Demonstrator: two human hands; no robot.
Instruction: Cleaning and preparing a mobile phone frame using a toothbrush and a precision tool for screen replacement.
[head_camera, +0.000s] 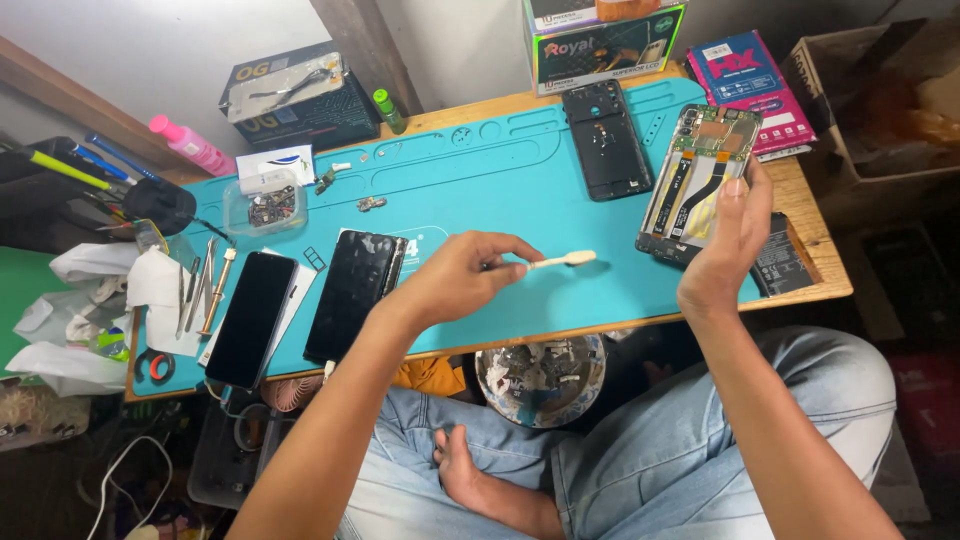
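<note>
Gripping toothbrush (560, 260), opened phone (700, 180)

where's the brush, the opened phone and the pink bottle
brush (563, 259), head view, on its pale bristle head
opened phone (700, 170), head view, on its exposed inner middle
pink bottle (195, 147), head view, on its body

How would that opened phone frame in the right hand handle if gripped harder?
Opened phone frame, held by the right hand: probably light and thin, likely stiff. Exposed boards and ribbon cables look fragile, so squeezing seems risky. Flat, so unlikely to roll.
</note>
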